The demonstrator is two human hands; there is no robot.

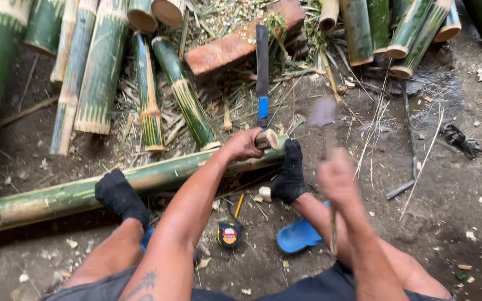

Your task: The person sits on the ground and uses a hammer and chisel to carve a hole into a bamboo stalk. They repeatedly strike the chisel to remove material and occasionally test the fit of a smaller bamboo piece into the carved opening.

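A long green bamboo pole (140, 181) is lying across the dirt ground (453, 195) from the lower left of the frame toward the centre, and two feet in black socks (121, 196) are pressing on it, one at left of centre and one at its right end. Shorter cut green bamboo sections (99, 67) are lying stacked along the top of the frame, with a reddish brick (241, 42) sitting among them at upper centre. A long dark blade with a blue handle (262, 72) is standing against the right end of the pole, pointing toward the top of the frame. The left hand (244, 145) is closing around the wooden grip at the base of this blade, right at the pole's end. The right hand (336, 178) is closing into a fist around a blurred stick-like tool (326, 120), held just right of centre. A blue sandal (298, 234) is lying at lower centre, and a small black and yellow tape measure (229, 232) is lying just left of it.
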